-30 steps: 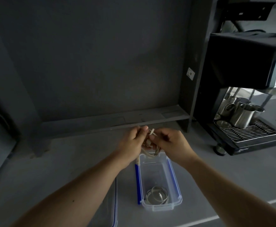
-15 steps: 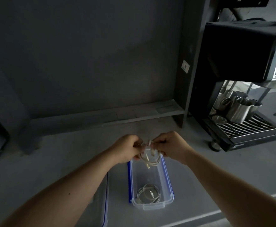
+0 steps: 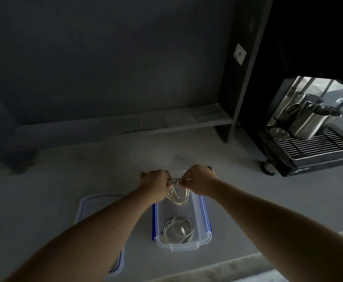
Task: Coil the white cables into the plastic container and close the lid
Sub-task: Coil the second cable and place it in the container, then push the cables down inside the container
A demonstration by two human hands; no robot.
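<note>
Below the left forearm lies the clear lid (image 3: 89, 202) with a blue seal, flat on the grey tabletop (image 3: 44, 180); the arm hides most of it, and only its far corner and a strip of its near edge show. The left hand (image 3: 156, 185) is closed into a loose fist, knuckles up, its fingertips pinching one end of a bundle of white cable (image 3: 177, 195). The pinch itself is hard to make out in the dim light. The bundle's loops hang from between the two hands over the far end of the clear plastic container (image 3: 206, 218), and whether they touch its floor cannot be told. A second coiled cable (image 3: 178, 231) lies on the floor at the container's near end, toward the person, with a small connector in its middle. The right hand (image 3: 199, 181) mirrors the left, fingers curled and pinching the other end of the bundle, both wrists bent slightly inward and both forearms bare.

Against half a second ago, the hands sit closer together and the held loops hang lower into the container, while the view has tipped down, cutting off the top of the espresso machine (image 3: 309, 143) far right of the right hand. Two steel pitchers (image 3: 309, 121) stand on its drip grate.
</note>
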